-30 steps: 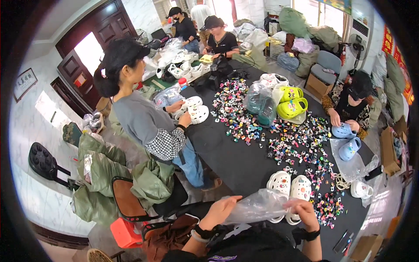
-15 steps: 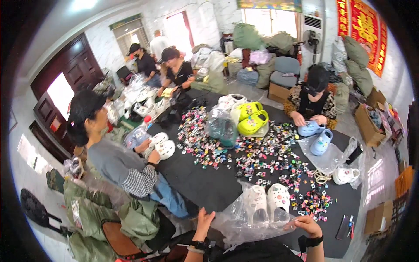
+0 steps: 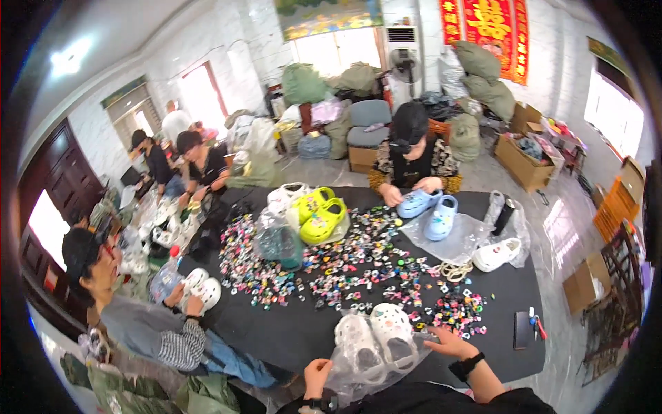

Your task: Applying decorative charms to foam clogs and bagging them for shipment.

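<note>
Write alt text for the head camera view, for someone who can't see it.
The person's left hand and right hand hold a clear plastic bag around a pair of white clogs at the near edge of a black table. Small colourful charms litter the table, where other seated people handle yellow clogs, blue clogs and white ones.

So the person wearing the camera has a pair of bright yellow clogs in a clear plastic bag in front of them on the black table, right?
Not quite: the clogs in the clear plastic bag are white perforated clogs, not yellow, as the head view shows. The left hand and right hand are at the bag on the black table. The bright yellow clogs lie farther off.
</note>
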The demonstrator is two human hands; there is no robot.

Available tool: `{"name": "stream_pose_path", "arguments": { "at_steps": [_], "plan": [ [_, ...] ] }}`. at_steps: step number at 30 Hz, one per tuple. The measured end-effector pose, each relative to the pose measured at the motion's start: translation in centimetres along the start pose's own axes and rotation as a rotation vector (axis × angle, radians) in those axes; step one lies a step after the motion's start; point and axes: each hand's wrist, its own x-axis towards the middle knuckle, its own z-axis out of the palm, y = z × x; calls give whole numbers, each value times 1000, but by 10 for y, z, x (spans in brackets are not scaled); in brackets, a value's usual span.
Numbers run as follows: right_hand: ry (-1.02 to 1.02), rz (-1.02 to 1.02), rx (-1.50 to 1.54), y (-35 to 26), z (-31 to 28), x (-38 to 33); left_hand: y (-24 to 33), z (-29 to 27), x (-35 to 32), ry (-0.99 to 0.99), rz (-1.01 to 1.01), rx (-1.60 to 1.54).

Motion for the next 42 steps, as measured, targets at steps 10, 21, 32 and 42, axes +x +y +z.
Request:
{"name": "stream_pose_path", "arguments": {
  "at_steps": [10,21,32,42],
  "plan": [
    [-90,-231,43,-52,61,79,148,-16,-77,72,779,340],
    [-340,-254,1127,-70,-58,-12,156,-25,-70,145,493,-79],
    [265,-451,1094,-55,-83,-145,210,24,-45,-223,637,-128],
    [142,-330,759,-49,-80,-254,235,62,-37,-401,669,-221]
  ]
}}
